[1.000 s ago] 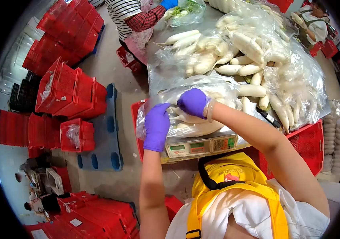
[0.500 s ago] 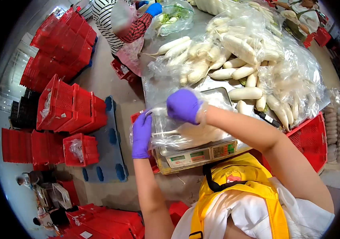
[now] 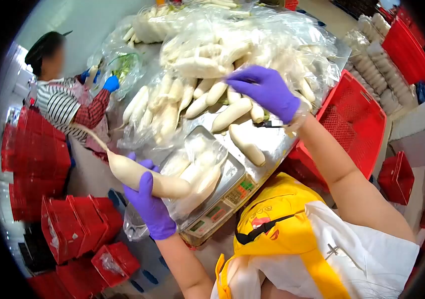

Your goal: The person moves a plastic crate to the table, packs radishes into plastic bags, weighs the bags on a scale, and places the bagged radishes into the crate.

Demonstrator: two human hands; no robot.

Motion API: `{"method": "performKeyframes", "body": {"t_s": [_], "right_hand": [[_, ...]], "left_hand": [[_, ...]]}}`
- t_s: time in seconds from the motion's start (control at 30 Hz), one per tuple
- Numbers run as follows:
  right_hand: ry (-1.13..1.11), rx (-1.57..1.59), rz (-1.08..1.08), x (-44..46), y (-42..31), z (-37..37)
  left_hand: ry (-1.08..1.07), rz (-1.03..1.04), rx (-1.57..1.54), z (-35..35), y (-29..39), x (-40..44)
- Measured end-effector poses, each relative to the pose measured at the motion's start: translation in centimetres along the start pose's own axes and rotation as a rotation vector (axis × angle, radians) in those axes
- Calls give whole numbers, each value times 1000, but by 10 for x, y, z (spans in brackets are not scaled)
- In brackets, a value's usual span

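Note:
My left hand (image 3: pixel 151 209), in a purple glove, is wrapped round a white radish (image 3: pixel 140 175) with a long thin root pointing up and left. It holds this radish over the left side of a digital scale (image 3: pixel 232 182). On the scale's metal pan lies a clear plastic bag (image 3: pixel 205 172) with white radishes in it. My right hand (image 3: pixel 269 94), also gloved in purple, hovers over the front of the radish pile (image 3: pixel 230 113) with its fingers stretched out and nothing visible in them. Whether its fingertips touch a radish I cannot tell.
A loose radish (image 3: pixel 247 144) and a small black object (image 3: pixel 272 123) lie right of the scale. Red crates stand at right (image 3: pixel 354 117) and left (image 3: pixel 75 226). Across the table a co-worker in blue gloves (image 3: pixel 112 83) handles a radish. Packed bags (image 3: pixel 374 67) are stacked at far right.
My view has turned right. My right hand has moved from the bag on the scale out to the radish pile and opened. My left hand has left the bag edge and now holds a radish.

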State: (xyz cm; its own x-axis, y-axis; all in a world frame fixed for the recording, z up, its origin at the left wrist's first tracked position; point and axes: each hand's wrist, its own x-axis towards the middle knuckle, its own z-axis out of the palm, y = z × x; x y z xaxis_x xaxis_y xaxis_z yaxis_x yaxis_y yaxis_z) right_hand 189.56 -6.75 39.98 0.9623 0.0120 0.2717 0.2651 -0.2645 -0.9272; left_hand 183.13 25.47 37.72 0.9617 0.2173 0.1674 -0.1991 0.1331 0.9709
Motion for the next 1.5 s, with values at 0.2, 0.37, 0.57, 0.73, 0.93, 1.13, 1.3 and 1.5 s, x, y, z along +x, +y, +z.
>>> {"method": "performKeyframes", "body": {"t_s": [0.2,0.37,0.57,0.73,0.93,1.13,1.3,1.5], "right_hand": [[-180,-1028,145,-110,237,-72],[-300,-1196,318,-120,230,-41],[-131,-348,368,-176,160,-65],[38,-421,56,-166,23,-52],[97,-578,39,-167,19,-40],[158,-676,42,-174,23,-33],[166,-797,101,-186,69,-22],[-137,-812,288,-182,174,-38]], "left_hand": [[-378,-520,-308,57,5,-11],[-552,-688,-162,86,-21,-26],[-632,-739,-149,99,-24,-40],[-643,-697,-62,111,-36,-47],[-737,-690,-109,129,-27,-58],[-734,-712,-104,132,-37,-67],[-742,-690,-74,133,-38,-84],[-745,-488,113,109,7,-82]]}}
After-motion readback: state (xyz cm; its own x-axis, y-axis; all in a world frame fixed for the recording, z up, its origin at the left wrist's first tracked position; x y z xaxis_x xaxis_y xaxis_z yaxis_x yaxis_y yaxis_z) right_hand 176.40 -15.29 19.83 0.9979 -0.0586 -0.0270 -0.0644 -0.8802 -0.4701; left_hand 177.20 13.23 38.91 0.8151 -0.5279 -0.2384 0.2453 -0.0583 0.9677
